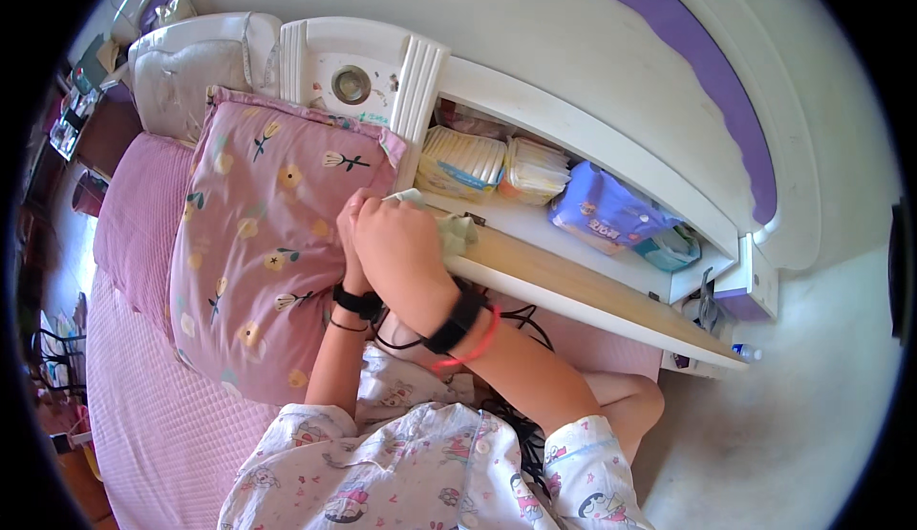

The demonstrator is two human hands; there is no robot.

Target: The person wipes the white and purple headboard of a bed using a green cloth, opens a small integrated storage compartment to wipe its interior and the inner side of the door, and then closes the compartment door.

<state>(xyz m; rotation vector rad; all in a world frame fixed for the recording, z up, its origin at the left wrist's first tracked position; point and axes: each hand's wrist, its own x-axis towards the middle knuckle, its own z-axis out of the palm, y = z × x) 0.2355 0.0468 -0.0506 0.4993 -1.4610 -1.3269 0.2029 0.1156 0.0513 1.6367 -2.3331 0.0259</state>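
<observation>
My right hand is closed around a bunched pale green cloth, whose ends stick out past the knuckles. Tucked against it, my left hand grips the same bundle, though its fingers are mostly hidden. Both hands are above the edge of a pink floral pillow and beside the lowered flap door of a white headboard compartment. Behind the flap, the compartment holds stacked diapers or pads, a second stack and a purple plastic package.
Dark cables run beneath my right forearm, by my bent leg. A pink quilted bedspread covers the bed at left, with a plain pink pillow on it. The headboard rises in front.
</observation>
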